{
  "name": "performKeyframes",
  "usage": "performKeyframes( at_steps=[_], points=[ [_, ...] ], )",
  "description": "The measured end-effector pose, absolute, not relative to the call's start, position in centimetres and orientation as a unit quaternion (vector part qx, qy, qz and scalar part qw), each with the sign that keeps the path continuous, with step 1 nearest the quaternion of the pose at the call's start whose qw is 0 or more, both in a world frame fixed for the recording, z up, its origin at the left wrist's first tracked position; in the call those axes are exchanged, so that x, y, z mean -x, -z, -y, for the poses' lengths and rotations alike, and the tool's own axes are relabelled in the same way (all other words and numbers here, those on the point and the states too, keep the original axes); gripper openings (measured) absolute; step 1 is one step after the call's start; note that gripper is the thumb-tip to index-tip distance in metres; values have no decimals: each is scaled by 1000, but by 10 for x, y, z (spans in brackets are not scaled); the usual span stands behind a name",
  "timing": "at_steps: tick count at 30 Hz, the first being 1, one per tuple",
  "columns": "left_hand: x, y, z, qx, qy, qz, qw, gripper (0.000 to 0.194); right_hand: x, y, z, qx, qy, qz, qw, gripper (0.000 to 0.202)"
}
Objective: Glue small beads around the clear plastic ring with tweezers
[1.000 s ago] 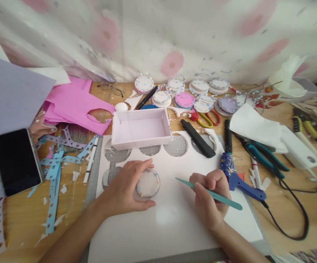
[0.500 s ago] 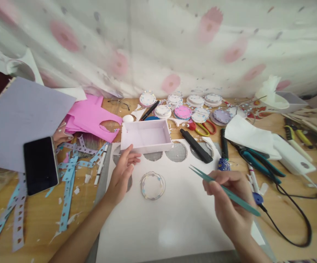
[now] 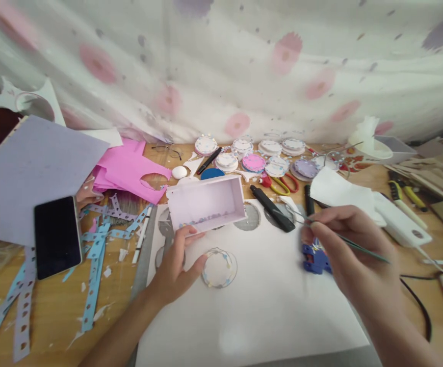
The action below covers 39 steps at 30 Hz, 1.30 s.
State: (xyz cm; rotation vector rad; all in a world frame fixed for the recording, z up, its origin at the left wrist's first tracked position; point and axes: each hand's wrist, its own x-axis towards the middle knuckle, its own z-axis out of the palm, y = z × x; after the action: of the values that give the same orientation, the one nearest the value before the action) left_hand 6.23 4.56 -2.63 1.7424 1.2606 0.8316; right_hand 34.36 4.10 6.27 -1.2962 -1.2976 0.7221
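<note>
A pale lilac box (image 3: pixel 209 201) is tipped toward me, with small bits along its inner lower edge. My left hand (image 3: pixel 181 265) is at its lower left corner, fingertips against its underside, thumb stretched apart near a beaded wire ring (image 3: pixel 219 268). The ring lies on the white sheet (image 3: pixel 259 300). Over the right of the sheet, my right hand (image 3: pixel 339 244) is closed on thin teal tweezers (image 3: pixel 362 248), their tips pointing left. Just below and left of those fingers lies a blue tool (image 3: pixel 315 259), partly covered by the hand.
Decorated round discs (image 3: pixel 253 162) stand in rows at the back. Beyond the sheet lie a black cutter (image 3: pixel 272 208) and scissors (image 3: pixel 280 185). A phone (image 3: pixel 57 237) and paper strips are at left, a white glue gun (image 3: pixel 402 224) at right.
The box has tilted up at its far side, and my left hand has moved onto its near corner. My right hand with the tweezers has shifted right and slightly up. The view has shifted a little.
</note>
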Motion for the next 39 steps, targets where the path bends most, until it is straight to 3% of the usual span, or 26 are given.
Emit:
performKeyframes(
  at_steps=[13,23,28,39],
  points=[
    [-60,27,-47,-689,-320,-494,423,38,-299,-29,-118,424,-234,801,353,13],
    [-61,31,-48,-685,-315,-506,419,41,-289,-7,-121,402,-86,862,297,18],
    [-61,30,-48,-686,-312,-509,416,40,-290,-4,-121,390,-91,854,332,16],
    [-64,28,-48,-681,-320,-521,403,39,-307,-35,-84,473,-166,705,501,10]
  ],
)
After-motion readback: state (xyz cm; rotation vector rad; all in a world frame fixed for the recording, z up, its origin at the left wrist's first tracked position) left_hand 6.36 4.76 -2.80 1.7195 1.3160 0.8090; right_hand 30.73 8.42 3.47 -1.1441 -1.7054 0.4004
